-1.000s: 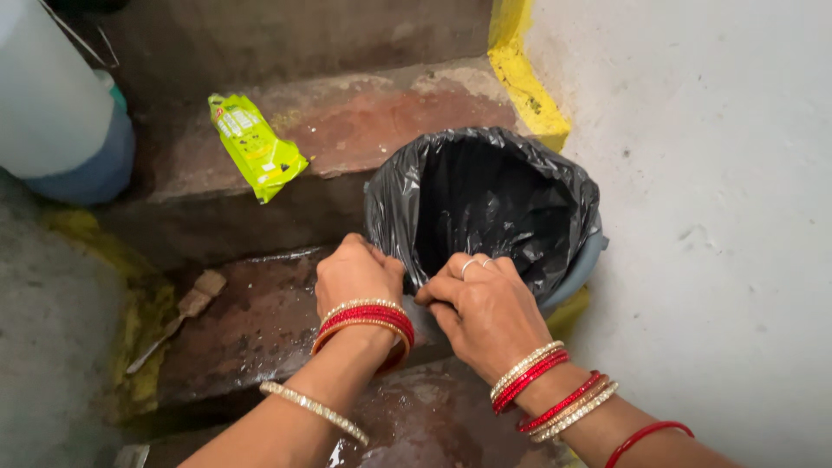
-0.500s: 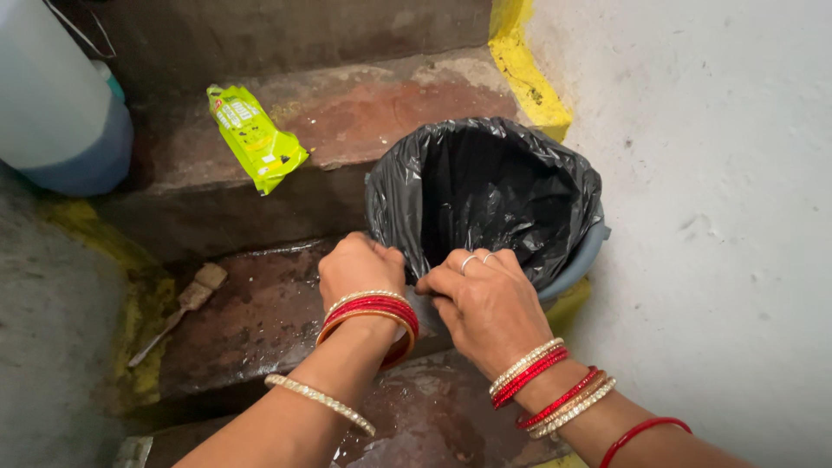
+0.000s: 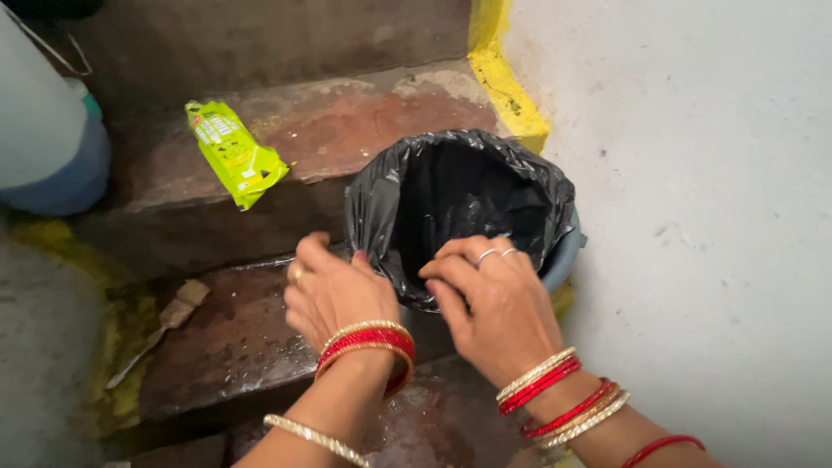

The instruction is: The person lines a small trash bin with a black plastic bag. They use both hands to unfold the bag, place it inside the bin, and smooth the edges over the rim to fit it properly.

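Nearest the camera, both forearms carry red and gold bangles. The left hand (image 3: 334, 295) hangs at the near-left edge of the bin, fingers loosely curled and slightly blurred; whether it pinches the plastic cannot be told, though its fingertips lie against the liner's outer fold. The right hand (image 3: 494, 303) rests on the near rim, fingers pressed together and bent over the edge of the black plastic bin liner (image 3: 390, 199), apparently gripping the film there.

The liner sits inside a small round grey-blue plastic bin (image 3: 565, 253), which stands on a wet, dark red stone step (image 3: 225, 347) hard against the white plastered wall (image 3: 693, 173). The liner's mouth is open and folded down over most of the rim.

Judgement: the step in hand is seating the liner over the near rim. The next move calls for an even pull of the film outward and down, without tearing it or tipping the light bin.

To the left lies a worn wooden-handled brush (image 3: 160, 328). On the upper step (image 3: 347, 121) lies a flat lime-green plastic packet (image 3: 234, 160); at far left, a pale blue container (image 3: 48, 147).
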